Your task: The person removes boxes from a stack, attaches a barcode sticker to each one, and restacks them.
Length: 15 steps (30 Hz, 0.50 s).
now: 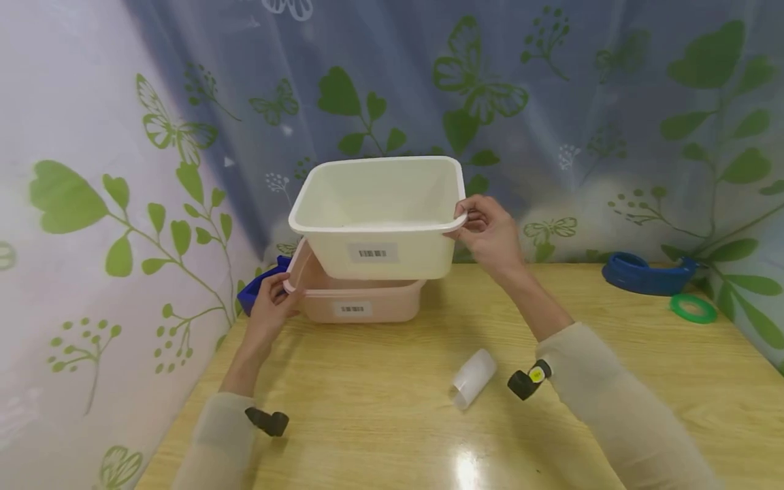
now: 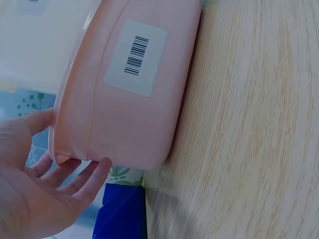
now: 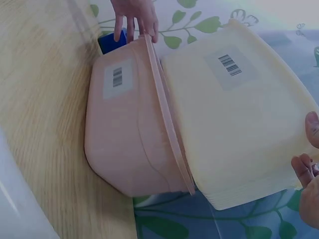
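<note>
A cream plastic bin (image 1: 373, 255) with a barcode label hangs tilted just above a pink plastic bin (image 1: 392, 307) in the head view. My right hand (image 1: 490, 231) pinches the cream bin's rim at its right corner; the thumb and fingertips show in the right wrist view. On the table stands the pink bin, also labelled with a barcode. Its left rim corner is held by my left hand (image 1: 275, 306), thumb on the rim and fingers beneath it in the left wrist view. The cream bin's lower part hides much of the pink bin's inside.
A blue object (image 1: 257, 289) sits behind my left hand, partly hidden. A translucent white tube (image 1: 474, 378) lies on the wooden table (image 1: 367, 408). At the back right are a blue tape dispenser (image 1: 649, 274) and a green ring (image 1: 693, 309). Patterned curtains border the table.
</note>
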Available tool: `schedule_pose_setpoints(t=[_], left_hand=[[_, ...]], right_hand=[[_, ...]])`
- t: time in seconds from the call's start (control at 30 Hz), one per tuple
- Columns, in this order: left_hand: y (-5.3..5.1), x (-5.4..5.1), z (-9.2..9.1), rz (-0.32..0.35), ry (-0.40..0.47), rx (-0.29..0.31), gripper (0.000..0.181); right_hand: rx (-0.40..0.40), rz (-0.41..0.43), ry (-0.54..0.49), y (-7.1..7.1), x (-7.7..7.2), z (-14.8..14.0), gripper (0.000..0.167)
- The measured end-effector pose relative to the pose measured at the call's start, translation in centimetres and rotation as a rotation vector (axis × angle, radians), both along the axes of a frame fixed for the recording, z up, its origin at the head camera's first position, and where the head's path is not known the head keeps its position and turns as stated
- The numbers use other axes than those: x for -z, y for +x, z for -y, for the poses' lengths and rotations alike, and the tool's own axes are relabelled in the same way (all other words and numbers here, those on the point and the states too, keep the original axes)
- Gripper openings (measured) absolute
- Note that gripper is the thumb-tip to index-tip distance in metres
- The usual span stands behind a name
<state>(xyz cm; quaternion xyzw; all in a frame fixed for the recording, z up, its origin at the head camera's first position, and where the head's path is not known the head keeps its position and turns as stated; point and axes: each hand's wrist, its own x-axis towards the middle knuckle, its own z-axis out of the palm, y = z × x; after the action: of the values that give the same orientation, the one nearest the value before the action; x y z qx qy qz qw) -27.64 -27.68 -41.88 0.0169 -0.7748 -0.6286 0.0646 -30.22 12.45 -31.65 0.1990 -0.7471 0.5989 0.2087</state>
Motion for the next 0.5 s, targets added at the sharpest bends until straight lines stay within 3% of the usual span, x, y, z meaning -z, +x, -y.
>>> schedule_pose_setpoints(t=[0.33, 0.5], left_hand=[[-0.2, 0.0, 0.1, 0.018, -0.008, 0.011, 0.071], [-0.2, 0.0, 0.1, 0.015, -0.018, 0.004, 0.070]], right_hand=[[0.011, -0.039, -0.126, -0.6, 1.1, 3.7, 0.028], [0.028, -0.034, -0.132, -0.9, 1.7, 4.8, 0.028]])
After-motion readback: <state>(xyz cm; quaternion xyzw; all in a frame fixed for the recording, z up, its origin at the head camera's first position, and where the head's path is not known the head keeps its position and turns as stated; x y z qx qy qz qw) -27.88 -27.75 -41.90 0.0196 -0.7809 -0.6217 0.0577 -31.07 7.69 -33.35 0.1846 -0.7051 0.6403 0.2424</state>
